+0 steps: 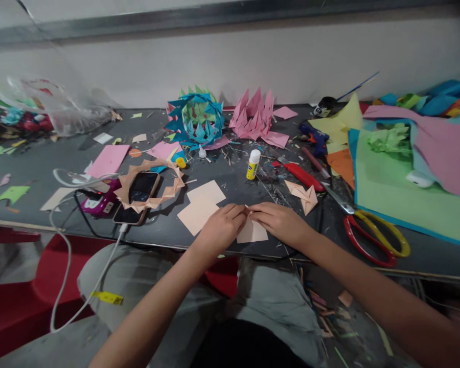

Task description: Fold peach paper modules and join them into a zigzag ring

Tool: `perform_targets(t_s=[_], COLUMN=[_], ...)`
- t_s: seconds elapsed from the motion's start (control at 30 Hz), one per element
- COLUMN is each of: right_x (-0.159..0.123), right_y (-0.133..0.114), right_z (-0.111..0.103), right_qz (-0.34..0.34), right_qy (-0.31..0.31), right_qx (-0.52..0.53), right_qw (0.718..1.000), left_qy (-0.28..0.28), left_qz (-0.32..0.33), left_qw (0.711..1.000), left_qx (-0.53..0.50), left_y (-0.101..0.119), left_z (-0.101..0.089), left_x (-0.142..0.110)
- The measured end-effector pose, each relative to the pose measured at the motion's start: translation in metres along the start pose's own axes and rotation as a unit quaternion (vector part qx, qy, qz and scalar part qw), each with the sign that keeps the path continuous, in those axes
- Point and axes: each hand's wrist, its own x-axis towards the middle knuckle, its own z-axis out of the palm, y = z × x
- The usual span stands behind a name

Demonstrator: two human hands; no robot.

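Both hands work close to the near edge of a dark table, fingertips meeting over a small peach sheet. The left hand grasps the sheet at its upper left, thumb and fingers bunched together; the right hand pinches it from the other side. The pinched part is small and mostly covered by the fingers, so it may be a fold, but I cannot be sure.

The sheet lies between the two hands, its lower part flat on the table. Just left of it, two peach squares lie one overlapping the other. Beyond the hands a glue stick stands upright with its white cap on. To the right lie a folded peach piece and, farther right, scissors with one red and one yellow handle.

On the left, a ring of folded peach paper lies across a phone. At the back, near the wall, stand a blue paper crown and a pink paper crown.
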Motion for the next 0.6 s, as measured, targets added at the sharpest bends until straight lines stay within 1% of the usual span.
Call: perform_targets(t_s=[0.07, 0.17, 0.3, 0.43, 0.5, 0.6], right_x=[0.002, 0.007, 0.006, -0.006, -0.009, 0.0], right_y=[0.001, -0.002, -0.017, -0.03, -0.031, -0.025], right_z=[-0.001, -0.004, -0.013, -0.023, -0.025, -0.023], right_qz=[0.0, 0.013, 0.066, 0.13, 0.157, 0.191], right_qy=[-0.014, -0.053, -0.102, -0.1, -0.103, -0.121], right_qx=[-0.003, -0.009, -0.054, -0.078, -0.069, -0.044], right_qw=[1.0, 0.998, 0.991, 0.983, 0.98, 0.973], left_qy=[0.001, -0.019, -0.06, -0.096, -0.099, -0.096], left_qz=[-0.004, -0.023, -0.048, -0.047, -0.052, -0.067], left_qw=[1.0, 1.0, 0.997, 0.994, 0.994, 0.993], left_qx=[-0.003, 0.0, 0.017, 0.02, 0.021, 0.029], left_y=[0.002, 0.007, 0.016, 0.021, 0.022, 0.024], left_z=[-0.002, -0.007, -0.015, -0.02, -0.02, -0.019], left_x=[0.003, 0.008, 0.011, 0.007, 0.004, 0.0])
